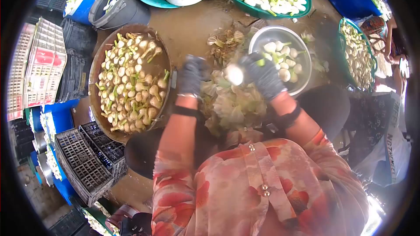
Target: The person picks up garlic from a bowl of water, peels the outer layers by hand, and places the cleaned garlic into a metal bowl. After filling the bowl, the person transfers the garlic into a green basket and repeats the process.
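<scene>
Loose peelings (238,105) lie in front of the lap, below 2 gloved hands held apart. The left hand (191,76) is blurred; I cannot tell whether it grips anything. The right hand (263,75) closes on 1 white bulb (234,74), near the metal bowl (305,63). The bulb looks light and firm, probably slippery and easily bruised; its round body should give the surest hold.

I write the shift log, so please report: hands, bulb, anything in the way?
Right hand holding white bulb, beside metal bowl. Left hand blurred, grip unclear. Peelings heaped between forearms, bowl not covered.
</scene>
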Demonstrator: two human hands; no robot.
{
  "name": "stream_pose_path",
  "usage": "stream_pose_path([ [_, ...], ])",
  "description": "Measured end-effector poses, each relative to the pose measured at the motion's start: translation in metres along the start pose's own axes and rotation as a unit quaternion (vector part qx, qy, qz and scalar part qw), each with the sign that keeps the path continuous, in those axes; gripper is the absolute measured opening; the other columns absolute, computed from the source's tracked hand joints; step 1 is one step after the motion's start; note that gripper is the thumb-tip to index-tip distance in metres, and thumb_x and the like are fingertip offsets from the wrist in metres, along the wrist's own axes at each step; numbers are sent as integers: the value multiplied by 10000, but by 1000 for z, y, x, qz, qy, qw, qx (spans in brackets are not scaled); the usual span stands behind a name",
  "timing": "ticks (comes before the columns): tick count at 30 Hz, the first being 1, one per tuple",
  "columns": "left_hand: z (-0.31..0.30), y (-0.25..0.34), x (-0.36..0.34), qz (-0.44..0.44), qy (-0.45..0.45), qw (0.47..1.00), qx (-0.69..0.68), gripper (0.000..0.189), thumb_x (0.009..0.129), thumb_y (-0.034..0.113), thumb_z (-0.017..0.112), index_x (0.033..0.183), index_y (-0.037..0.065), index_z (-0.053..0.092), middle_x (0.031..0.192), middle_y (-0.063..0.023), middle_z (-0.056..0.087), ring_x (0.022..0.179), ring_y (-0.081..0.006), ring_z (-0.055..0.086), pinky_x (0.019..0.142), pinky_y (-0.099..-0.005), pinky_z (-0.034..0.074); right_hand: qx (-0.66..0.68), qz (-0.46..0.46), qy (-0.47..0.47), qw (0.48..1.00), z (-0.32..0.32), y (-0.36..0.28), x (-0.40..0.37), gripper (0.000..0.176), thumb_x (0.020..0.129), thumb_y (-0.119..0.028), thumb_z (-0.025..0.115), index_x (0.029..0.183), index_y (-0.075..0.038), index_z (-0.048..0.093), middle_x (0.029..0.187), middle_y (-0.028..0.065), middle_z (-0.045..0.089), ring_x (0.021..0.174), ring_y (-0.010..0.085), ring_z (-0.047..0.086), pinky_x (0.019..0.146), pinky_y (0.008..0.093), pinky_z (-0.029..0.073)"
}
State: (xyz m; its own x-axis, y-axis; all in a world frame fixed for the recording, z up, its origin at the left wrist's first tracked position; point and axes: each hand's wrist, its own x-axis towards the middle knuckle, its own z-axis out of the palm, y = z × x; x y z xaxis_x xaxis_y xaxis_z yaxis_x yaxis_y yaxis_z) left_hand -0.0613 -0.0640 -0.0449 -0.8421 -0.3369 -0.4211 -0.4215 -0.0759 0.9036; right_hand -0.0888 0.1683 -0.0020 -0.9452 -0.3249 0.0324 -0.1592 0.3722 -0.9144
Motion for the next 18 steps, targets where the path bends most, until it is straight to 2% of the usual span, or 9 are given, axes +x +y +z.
stream_pose_path([
  [2,-78,-57,74,69,9,973,-218,342,997,356,420,1068,91,625,840,-74,680,739,-190,658,545,-349,528,-289,-129,73,946,-34,10,13,273,873,-301,710,949,-43,664,799,85,679,722,180,625,696,322,502],
  [3,-112,-69,95,74,50,959,-271,303,981,326,452,1112,102,608,848,-83,679,736,-200,664,520,-356,527,-335,-87,100,933,-51,-2,20,300,865,-303,716,990,-37,655,827,104,684,746,213,639,710,340,506],
  [4,-130,-52,93,7,161,964,-213,278,959,289,493,1154,118,592,872,-98,674,760,-209,669,497,-364,526,-379,-43,122,916,-68,-15,28,333,858,-305,723,1031,-32,646,855,123,690,770,247,653,724,358,509],
  [5,-154,-59,106,6,172,983,-56,292,943,281,513,1168,113,593,925,-122,674,824,-236,668,553,-384,538,-163,171,161,958,-74,-21,33,381,858,-300,723,1104,-26,625,899,139,695,805,274,663,740,371,511],
  [6,-178,-77,124,6,176,979,102,310,927,273,533,1182,108,595,978,-145,674,888,-263,667,609,-404,549,-254,144,196,936,-78,-1,38,452,872,-272,711,1212,-19,554,935,170,684,842,268,665,748,356,510],
  [12,-216,-211,166,119,-25,725,678,396,918,270,523,1262,84,585,1242,-237,591,1170,-426,532,1016,-437,411,9,52,-23,998,5,54,29,454,908,-263,675,1247,-4,520,1007,172,665,938,217,633,835,334,488],
  [14,-182,-155,129,33,-10,785,619,388,949,315,474,1238,87,599,1218,-234,601,1133,-415,559,964,-447,446,-44,143,-165,975,23,-3,23,411,895,-307,670,1215,-56,608,1152,177,647,1050,289,624,935,344,470],
  [16,-183,-139,118,77,12,728,682,367,955,325,479,1196,90,626,1158,-219,633,1065,-398,590,918,-433,463,-243,10,-242,939,42,11,11,422,862,-315,675,1214,-89,618,1264,162,588,1145,344,568,978,400,452],
  [18,-196,-125,119,96,76,790,600,348,953,332,507,1140,79,655,1078,-196,666,974,-360,620,861,-405,478,-275,-42,-246,928,54,12,6,469,844,-296,686,1256,-95,587,1278,165,566,1171,361,543,986,421,446],
])
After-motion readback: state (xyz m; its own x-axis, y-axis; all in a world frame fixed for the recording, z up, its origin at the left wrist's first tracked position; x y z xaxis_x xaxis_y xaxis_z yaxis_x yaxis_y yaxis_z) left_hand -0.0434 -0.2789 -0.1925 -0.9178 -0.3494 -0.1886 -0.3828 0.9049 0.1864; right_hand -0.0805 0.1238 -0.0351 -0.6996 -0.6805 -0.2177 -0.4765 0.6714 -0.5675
